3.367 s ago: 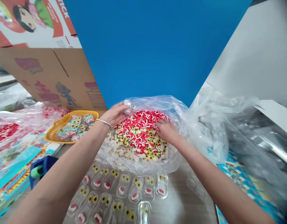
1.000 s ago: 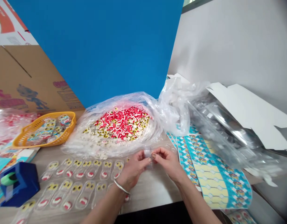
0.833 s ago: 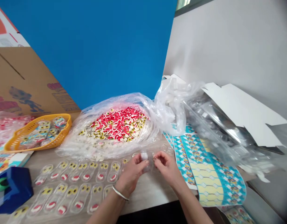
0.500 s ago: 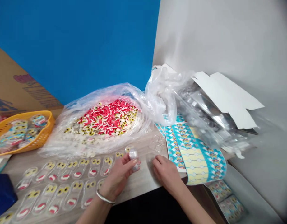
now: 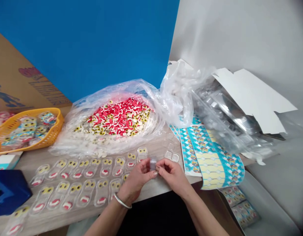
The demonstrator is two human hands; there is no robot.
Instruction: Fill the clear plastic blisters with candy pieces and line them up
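Observation:
My left hand, a metal bangle on its wrist, holds a small stack of clear plastic blister shells upright between thumb and fingers. My right hand meets it there, thumb and fingertips pinched at the stack's right edge. Whether one shell is separated is too small to tell. Left of my hands, filled blister shells lie in two rows, with yellow-and-black eye pieces and red-and-white mouth pieces in them. The shell at the back row's right end shows eye pieces. Loose clear shells lie just beyond my right hand.
An open plastic bag heaped with red, white and yellow pieces stands behind the rows. An orange basket and a dark blue object are left. Printed sticker sheets, bagged clear plastic and white card are right.
My right hand has moved left from the table to the stack in my left hand, and its fingers now touch it. The view has shifted slightly.

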